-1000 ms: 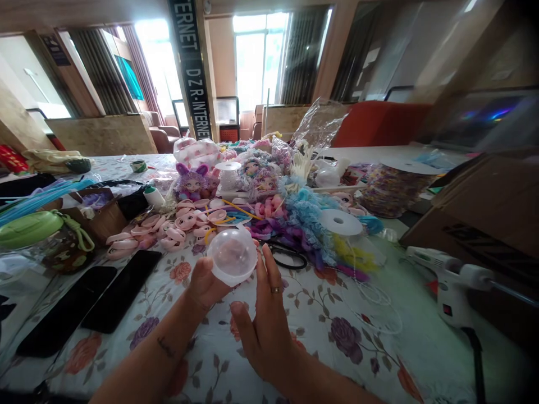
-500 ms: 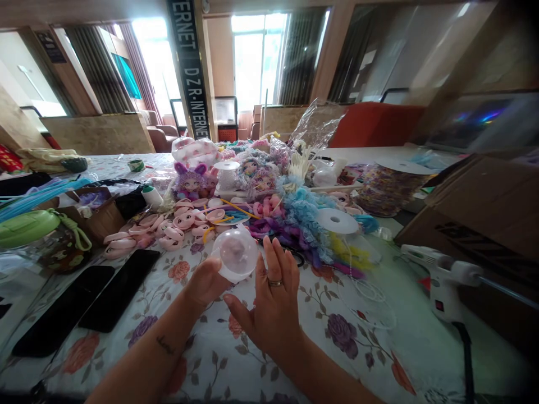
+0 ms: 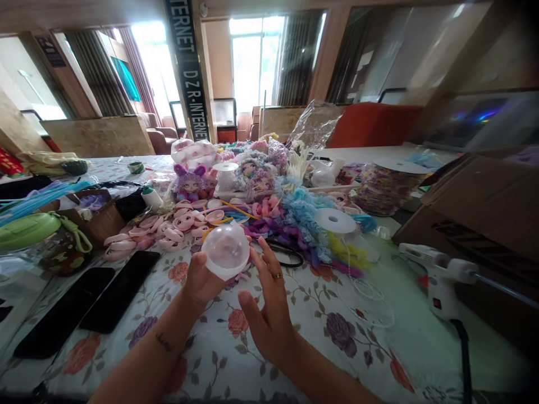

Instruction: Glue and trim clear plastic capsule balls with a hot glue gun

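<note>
My left hand (image 3: 204,280) grips a translucent white plastic dome (image 3: 226,251) from its left and underside, a little above the flowered tablecloth. The dome's rounded side faces up, and some of its lower edge is hidden by my fingers. Close to the dome's right side is my right hand (image 3: 269,306), fingers stretched and thumb apart. A ring (image 3: 276,275) sits on one of its fingers. Its fingertips reach the dome's edge; whether they touch it I cannot tell. Just beyond lie pink doll face pieces (image 3: 183,221) in a heap.
Two black phones (image 3: 120,292) lie at left by a green-lidded jar (image 3: 59,241). Blue ruffled trim (image 3: 301,219), a white spool (image 3: 336,220) and dolls (image 3: 189,182) crowd the middle. A glue gun (image 3: 442,275) stands at right against a cardboard box (image 3: 475,207).
The dome has shifted slightly left and up with my left hand, and tilted a little. My right hand has turned, its fingers now angled towards the dome's right side.
</note>
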`<control>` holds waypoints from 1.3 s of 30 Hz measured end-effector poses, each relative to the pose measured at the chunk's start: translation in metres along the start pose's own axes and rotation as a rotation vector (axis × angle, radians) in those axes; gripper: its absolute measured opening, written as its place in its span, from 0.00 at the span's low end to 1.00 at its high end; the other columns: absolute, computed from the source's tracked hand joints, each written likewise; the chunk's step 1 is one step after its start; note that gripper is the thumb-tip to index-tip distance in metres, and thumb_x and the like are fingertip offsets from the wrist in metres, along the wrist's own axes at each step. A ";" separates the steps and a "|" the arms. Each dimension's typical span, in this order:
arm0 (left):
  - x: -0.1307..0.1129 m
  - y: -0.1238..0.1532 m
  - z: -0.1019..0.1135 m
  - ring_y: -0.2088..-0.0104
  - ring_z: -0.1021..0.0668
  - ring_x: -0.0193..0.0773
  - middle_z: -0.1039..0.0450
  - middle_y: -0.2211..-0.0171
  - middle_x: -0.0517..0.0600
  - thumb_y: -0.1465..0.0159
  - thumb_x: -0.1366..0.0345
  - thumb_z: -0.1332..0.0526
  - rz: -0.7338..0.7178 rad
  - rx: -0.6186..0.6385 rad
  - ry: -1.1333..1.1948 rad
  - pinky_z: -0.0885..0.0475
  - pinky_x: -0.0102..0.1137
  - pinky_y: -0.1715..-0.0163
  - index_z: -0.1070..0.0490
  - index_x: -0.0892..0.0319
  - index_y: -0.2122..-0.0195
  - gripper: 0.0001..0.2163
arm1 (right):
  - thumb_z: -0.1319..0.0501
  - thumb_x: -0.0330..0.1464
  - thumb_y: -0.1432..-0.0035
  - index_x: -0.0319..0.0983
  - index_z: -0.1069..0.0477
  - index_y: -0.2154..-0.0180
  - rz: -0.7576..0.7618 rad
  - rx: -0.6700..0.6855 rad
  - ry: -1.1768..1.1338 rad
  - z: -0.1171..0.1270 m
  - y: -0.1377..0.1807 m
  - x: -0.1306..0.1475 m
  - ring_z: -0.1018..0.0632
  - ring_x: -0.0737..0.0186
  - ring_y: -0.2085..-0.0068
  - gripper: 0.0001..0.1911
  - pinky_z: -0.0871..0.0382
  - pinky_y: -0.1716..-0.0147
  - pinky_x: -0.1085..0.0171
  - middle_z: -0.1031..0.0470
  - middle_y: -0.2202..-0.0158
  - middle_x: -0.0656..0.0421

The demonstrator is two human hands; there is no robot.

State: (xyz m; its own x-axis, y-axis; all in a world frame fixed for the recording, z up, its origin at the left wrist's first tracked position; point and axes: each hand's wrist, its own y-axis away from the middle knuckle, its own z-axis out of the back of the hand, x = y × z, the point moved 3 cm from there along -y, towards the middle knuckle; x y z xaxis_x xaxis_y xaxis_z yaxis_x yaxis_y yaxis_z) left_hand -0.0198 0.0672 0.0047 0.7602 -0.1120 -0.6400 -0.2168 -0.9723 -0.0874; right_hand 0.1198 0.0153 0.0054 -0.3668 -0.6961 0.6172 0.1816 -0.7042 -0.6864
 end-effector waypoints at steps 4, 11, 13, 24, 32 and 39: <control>0.002 0.002 0.003 0.44 0.28 0.57 0.22 0.54 0.56 0.56 0.50 0.28 0.016 0.037 -0.004 0.32 0.45 0.45 0.25 0.57 0.53 0.30 | 0.49 0.41 0.31 0.41 0.49 0.33 0.005 -0.009 -0.027 0.002 0.000 0.001 0.49 0.44 0.30 0.29 0.43 0.36 0.43 0.56 0.29 0.49; 0.005 0.002 0.002 0.46 0.26 0.59 0.20 0.56 0.52 0.58 0.50 0.28 0.067 0.114 -0.025 0.30 0.45 0.46 0.24 0.52 0.53 0.30 | 0.46 0.40 0.33 0.40 0.49 0.33 0.086 -0.054 -0.064 0.004 0.002 0.001 0.46 0.43 0.31 0.30 0.43 0.36 0.44 0.53 0.30 0.48; 0.005 0.001 0.002 0.47 0.25 0.58 0.20 0.58 0.51 0.59 0.50 0.28 0.070 0.115 -0.029 0.30 0.44 0.46 0.24 0.51 0.53 0.30 | 0.46 0.39 0.33 0.40 0.49 0.33 0.090 -0.058 -0.054 0.004 0.003 0.000 0.46 0.43 0.31 0.31 0.44 0.36 0.44 0.53 0.30 0.49; 0.002 0.001 0.000 0.42 0.31 0.63 0.23 0.52 0.53 0.59 0.50 0.28 0.041 0.184 -0.047 0.35 0.50 0.42 0.29 0.55 0.47 0.37 | 0.49 0.40 0.31 0.40 0.48 0.33 0.035 -0.051 -0.153 0.004 0.002 0.001 0.48 0.44 0.30 0.29 0.44 0.35 0.44 0.54 0.30 0.50; -0.001 0.003 -0.009 0.40 0.32 0.63 0.23 0.51 0.52 0.61 0.48 0.27 0.055 0.234 -0.089 0.36 0.48 0.41 0.29 0.51 0.45 0.39 | 0.49 0.42 0.31 0.39 0.51 0.32 0.070 -0.001 -0.230 0.007 0.003 0.004 0.51 0.43 0.30 0.31 0.46 0.35 0.42 0.56 0.29 0.49; 0.002 0.002 -0.003 0.39 0.33 0.62 0.24 0.48 0.49 0.60 0.48 0.28 0.050 0.282 -0.093 0.36 0.47 0.40 0.27 0.48 0.47 0.36 | 0.48 0.47 0.33 0.41 0.50 0.33 -0.002 0.016 -0.386 0.005 0.004 0.000 0.52 0.43 0.30 0.32 0.46 0.34 0.43 0.57 0.29 0.50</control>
State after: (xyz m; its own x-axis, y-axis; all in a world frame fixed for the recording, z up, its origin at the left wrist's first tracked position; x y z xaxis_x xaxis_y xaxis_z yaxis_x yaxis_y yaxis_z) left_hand -0.0168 0.0644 0.0051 0.6877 -0.1265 -0.7149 -0.4244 -0.8690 -0.2545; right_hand 0.1253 0.0113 0.0045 0.0024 -0.6942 0.7198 0.1968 -0.7054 -0.6810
